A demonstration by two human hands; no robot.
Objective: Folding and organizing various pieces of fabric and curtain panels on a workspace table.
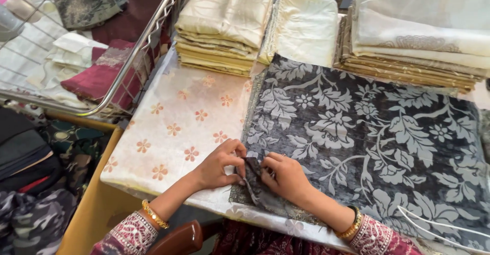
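Observation:
A dark grey cloth with pale grey flowers and leaves (367, 132) lies spread over the table's right half. My left hand (220, 164) and my right hand (287, 176) meet at its near left corner. Both pinch a folded-up flap of that cloth's edge (251, 169) between thumb and fingers. Under the hands lies a cream cloth with orange flowers (178, 127), covering the table's left part. Gold bangles sit on both wrists.
Stacks of folded cream and beige fabric (219, 25), (301, 25), (418, 35) line the table's far side. A wire basket (148, 35) at left holds maroon, white and patterned cloths. Dark folded fabrics (25, 153) sit low at left. A white cord (439, 224) lies at lower right.

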